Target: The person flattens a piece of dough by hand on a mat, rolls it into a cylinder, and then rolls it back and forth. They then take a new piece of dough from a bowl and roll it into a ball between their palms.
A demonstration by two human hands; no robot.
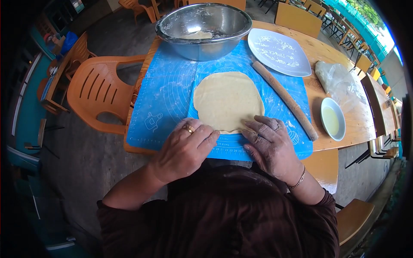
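Observation:
A thin, rolled-out sheet of pale dough (228, 101) lies on a blue pastry mat (161, 94) with printed circles and rulers. My left hand (186, 146), with a ring on it, is closed at the dough's near left edge; its fingertips are partly hidden. At the near right edge, my right hand (273, 148) has bent, floury fingers on the dough and its thumb tucked below. Between the hands the near edge looks slightly turned up. A wooden rolling pin (286, 101) rests diagonally right of the dough.
A large metal bowl (204, 49) holding some dough stands at the back. A floury white plate (279, 51), a plastic bag (337, 81) and a small bowl of yellowish liquid (332, 119) are on the right of the wooden table. An orange chair (101, 90) is at the left.

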